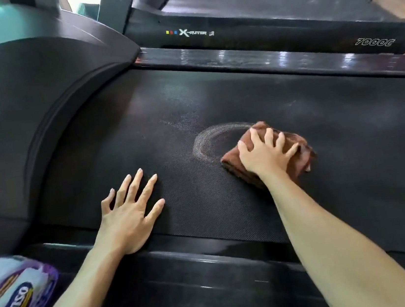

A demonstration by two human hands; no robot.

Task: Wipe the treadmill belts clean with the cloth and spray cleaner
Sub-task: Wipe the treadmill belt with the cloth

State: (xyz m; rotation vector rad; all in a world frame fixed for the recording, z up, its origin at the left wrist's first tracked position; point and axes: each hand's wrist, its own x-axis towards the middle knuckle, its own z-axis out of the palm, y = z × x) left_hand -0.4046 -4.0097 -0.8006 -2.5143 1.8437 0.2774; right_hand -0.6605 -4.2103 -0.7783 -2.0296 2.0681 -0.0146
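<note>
The right hand [264, 154] presses down on a folded brown cloth [296, 150] that lies on the black treadmill belt [228, 201], right of the belt's middle; its fingers are spread and bent over the top of the cloth, so its grip is a loose hold on the cloth rather than a tight fist. Just to the left of the cloth a pale ring-shaped smear [210, 142] marks the belt, with a fainter pale patch [179, 123] beyond it; the cloth's left edge touches the ring. The left hand [129, 214] lies flat on the near edge of the belt, well apart from the cloth, with straight, spread fingers; its grip is wide and holds nothing. The curved dark motor cover [36, 110] stands at the belt's left end; the glossy side rail [261, 60] runs along the far side. In the lower left corner is a blurred white and purple packet [12, 299] marked "Ganso". Beyond the rail stands a second treadmill [283, 32], marked "X-Runner" and "7000C".
</note>
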